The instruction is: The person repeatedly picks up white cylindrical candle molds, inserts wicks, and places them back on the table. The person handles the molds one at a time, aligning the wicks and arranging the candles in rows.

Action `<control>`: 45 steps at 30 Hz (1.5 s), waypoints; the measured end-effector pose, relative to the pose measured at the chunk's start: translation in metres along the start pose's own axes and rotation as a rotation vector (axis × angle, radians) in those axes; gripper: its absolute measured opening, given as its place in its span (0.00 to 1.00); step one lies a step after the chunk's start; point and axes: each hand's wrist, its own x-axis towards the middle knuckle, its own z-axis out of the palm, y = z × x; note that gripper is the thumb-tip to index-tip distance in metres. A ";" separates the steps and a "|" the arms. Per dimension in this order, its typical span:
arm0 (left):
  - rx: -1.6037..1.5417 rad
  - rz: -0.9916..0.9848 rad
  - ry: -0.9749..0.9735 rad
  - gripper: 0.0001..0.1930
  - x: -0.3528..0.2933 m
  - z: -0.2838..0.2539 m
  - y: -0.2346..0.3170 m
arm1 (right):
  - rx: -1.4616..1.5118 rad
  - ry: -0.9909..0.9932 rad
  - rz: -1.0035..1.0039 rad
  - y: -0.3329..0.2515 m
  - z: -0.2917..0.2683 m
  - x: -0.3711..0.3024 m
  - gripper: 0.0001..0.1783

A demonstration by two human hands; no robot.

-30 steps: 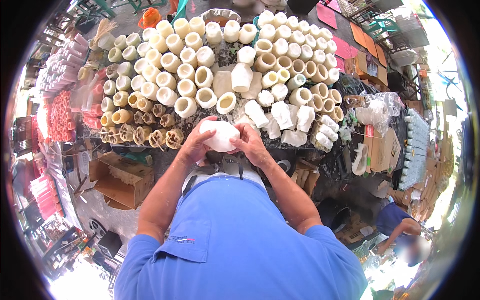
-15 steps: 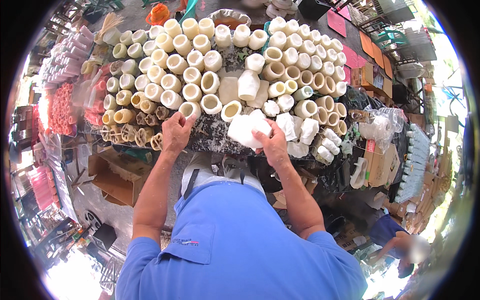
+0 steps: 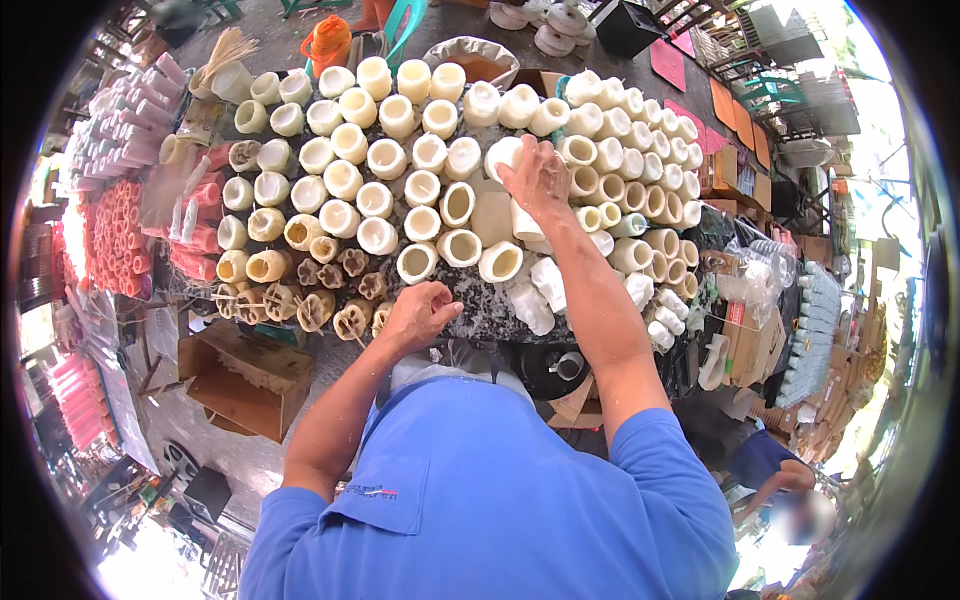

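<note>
My right hand [image 3: 538, 182] reaches over the table with its fingers curled against a rounded white wax cup [image 3: 503, 155]; its far side is hidden by the fingers. Below that hand a pale cylinder [image 3: 524, 222] is partly covered by my forearm. My left hand [image 3: 424, 314] is at the table's front edge, empty, thumb apart from loosely bent fingers. Just beyond it stand hollow cream wax cups [image 3: 417, 262], mouths tilted toward me. Crumpled white lumps [image 3: 532, 308] lie between my two arms.
Rows of cream cups [image 3: 376, 235] fill the table, with brown-rimmed ones [image 3: 315, 310] at front left. Pink pieces [image 3: 105, 240] are stacked far left. An open cardboard box [image 3: 245, 380] sits below the table. Another person [image 3: 775, 470] is at the lower right.
My right hand has left the white block it held and moved far forward to a wax cup. My left hand has come back from a cup's rim. The view has shifted.
</note>
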 end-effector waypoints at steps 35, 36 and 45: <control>-0.078 -0.125 0.038 0.16 -0.029 -0.031 -0.037 | 0.140 -0.480 -0.117 -0.043 0.038 0.063 0.43; -0.003 -0.060 0.120 0.16 -0.029 -0.030 -0.034 | 0.152 -0.489 -0.107 -0.043 0.039 0.062 0.44; 0.524 0.406 0.703 0.23 0.103 -0.100 0.006 | 0.117 -0.459 -0.085 -0.048 0.053 0.054 0.42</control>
